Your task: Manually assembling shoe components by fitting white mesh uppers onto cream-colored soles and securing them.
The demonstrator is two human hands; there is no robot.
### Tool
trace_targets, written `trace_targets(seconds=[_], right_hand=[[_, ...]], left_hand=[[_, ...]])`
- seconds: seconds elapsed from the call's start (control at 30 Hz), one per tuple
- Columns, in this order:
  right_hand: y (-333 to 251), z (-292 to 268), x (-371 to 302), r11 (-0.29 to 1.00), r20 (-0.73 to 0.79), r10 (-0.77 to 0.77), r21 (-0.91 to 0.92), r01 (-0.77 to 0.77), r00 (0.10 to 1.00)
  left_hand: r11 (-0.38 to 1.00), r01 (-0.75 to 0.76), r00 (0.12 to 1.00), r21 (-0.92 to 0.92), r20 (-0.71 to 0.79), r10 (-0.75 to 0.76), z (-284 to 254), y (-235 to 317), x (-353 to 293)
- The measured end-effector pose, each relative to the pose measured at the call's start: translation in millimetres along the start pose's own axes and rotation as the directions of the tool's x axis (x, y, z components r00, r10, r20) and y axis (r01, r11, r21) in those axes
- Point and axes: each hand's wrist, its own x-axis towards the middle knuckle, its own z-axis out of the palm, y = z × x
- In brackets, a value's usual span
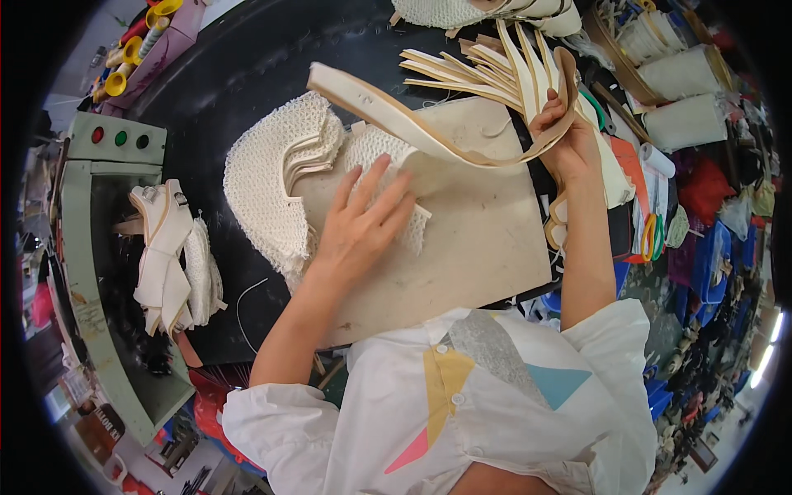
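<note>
My right hand (569,136) is closed around a long white strap (363,95) with a tan underside. The strap loops up behind my fingers, and its free end stretches left above the work surface. Fingers spread, my left hand (367,219) is over a white woven piece (375,153), partly covering it; whether it touches cannot be told. Left of that hand lies a stack of curved white woven pieces (256,181). Beneath is a beige board (487,231). White and tan strips (470,74) fan out beyond the board, near my right hand.
A grey-green metal cabinet (82,256) with buttons stands at the left, beside stitched white strap pieces (161,256). Thread spools (124,74) fill a box at the far left. White rolls (685,124) and scissors (652,235) are at the right.
</note>
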Motion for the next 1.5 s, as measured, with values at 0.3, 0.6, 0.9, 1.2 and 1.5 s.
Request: trace_targets(seconds=[0.3,0.6,0.9,1.2,1.5], right_hand=[[-2.5,-1.9,-6.1,0.993,0.090,0.070,-0.096,-0.061,0.993],[17.2,-3.8,-17.0,0.986,0.227,0.160,-0.081,-0.145,0.961],[14.5,4.8,-68.6,0.923,0.509,0.338,-0.346,-0.171,0.792],[46.9,80.4,-131.8,0.424,0.507,0.775,-0.860,0.284,0.378],[53.4,55.2,-114.4,0.410,0.433,0.557,-0.886,0.219,0.709]], left_hand=[[0.966,-0.133,0.937,-0.220,0.290,0.195,-17.6,11.8,-33.5],[0.771,0.277,0.953,-0.574,0.060,-0.297,14.2,8.5,-72.5],[-0.050,0.104,0.630,-0.993,0.105,-0.769,-39.4,3.0,-9.4],[0.214,0.491,0.844,-0.844,0.402,-0.354,-74.6,-38.6,46.7],[0.077,0.475,0.866,-0.876,0.451,-0.217,-82.3,-49.1,58.9]])
